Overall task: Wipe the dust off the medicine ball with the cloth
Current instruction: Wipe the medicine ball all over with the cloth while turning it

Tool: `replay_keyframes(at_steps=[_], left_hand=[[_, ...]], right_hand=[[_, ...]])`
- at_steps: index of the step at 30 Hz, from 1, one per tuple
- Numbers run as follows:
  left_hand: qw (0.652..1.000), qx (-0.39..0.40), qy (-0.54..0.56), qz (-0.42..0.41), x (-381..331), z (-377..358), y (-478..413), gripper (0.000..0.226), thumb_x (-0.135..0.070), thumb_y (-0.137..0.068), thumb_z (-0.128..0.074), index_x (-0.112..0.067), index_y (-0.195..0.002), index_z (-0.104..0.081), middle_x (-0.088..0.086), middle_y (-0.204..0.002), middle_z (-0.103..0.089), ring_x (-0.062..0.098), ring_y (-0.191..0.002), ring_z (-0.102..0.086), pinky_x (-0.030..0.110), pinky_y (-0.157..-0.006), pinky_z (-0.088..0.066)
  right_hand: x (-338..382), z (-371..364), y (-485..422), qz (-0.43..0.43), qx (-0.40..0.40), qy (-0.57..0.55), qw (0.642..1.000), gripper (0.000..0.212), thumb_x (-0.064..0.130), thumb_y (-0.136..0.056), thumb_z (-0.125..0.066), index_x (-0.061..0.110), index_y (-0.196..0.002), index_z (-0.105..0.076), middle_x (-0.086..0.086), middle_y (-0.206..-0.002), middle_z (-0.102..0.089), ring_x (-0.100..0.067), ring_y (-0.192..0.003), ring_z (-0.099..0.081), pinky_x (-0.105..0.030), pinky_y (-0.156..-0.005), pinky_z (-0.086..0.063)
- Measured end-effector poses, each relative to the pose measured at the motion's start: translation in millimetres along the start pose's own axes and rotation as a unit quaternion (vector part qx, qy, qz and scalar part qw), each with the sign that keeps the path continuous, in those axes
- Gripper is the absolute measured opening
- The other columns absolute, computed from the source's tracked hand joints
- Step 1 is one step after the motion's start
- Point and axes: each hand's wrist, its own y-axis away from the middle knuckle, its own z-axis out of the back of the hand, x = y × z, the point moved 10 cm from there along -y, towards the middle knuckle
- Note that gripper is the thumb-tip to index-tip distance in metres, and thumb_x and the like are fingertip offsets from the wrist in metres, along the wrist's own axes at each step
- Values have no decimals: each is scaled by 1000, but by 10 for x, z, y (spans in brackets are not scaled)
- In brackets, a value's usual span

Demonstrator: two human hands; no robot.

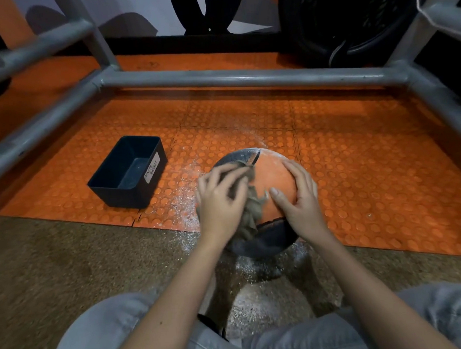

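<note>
A person crouches on the floor, seen from above their own forearms, with both bare hands on a round rubber medicine ball (273,177) that is orange across its middle and dark grey at its far and near ends. The ball sits directly under the fingers, on the seam where an orange studded rubber mat (370,167) meets a brown speckled floor (68,263). The left hand (220,196) is blurred; its fingers (224,174) curl over a crumpled grey-brown cloth (252,210) and hold it bunched against the ball's left side, with loose folds hanging out toward the right hand. The right hand (297,195) rests on the ball's right side, its fingers (297,170) straight and spread wide, the thumb lying across the orange band close to the cloth. White powdery dust (182,201) speckles the mat just left of the left fingers and the floor on the near side of the ball. Well to the left of the left fingers and a little beyond them stands an open rectangular black plastic bin (123,197), apart from the ball; a white label (152,168) on its side reads "WASTE BASKET" in handwritten capitals. Beyond the fingers, a grey metal tube frame (245,78) crosses the view and runs down both sides. Knees in pale grey trousers (99,333) fill the bottom corners.
</note>
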Motion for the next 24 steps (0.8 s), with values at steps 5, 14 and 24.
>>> replay_keyframes(at_steps=[5,14,24], left_hand=[[863,-77,284,411,1062,-13,251,22,-20,-99,-45,-13,-112,-60,-3,-97,-60,19,-95,-58,19,-70,-45],[999,-17,-24,-16,-197,-71,156,30,-37,-89,-47,-29,-108,-68,-15,-113,-56,10,-106,-34,23,-87,-29],[869,-63,288,398,1049,-70,240,17,-20,-99,-42,-21,-105,-58,1,-98,-61,14,-89,-57,22,-78,-48]], right_hand=[[22,-35,19,-4,5,1,1000,70,65,-76,-46,35,-138,-37,18,-141,-31,0,-128,-23,-28,-105,-19],[-42,58,-8,-13,-19,4,1000,72,61,-79,-44,20,-139,-42,6,-143,-37,-13,-132,-29,-2,-101,-12],[-70,8,-16,-34,11,5,999,76,68,-76,-39,32,-142,-32,18,-139,-27,5,-123,-18,-28,-105,-17]])
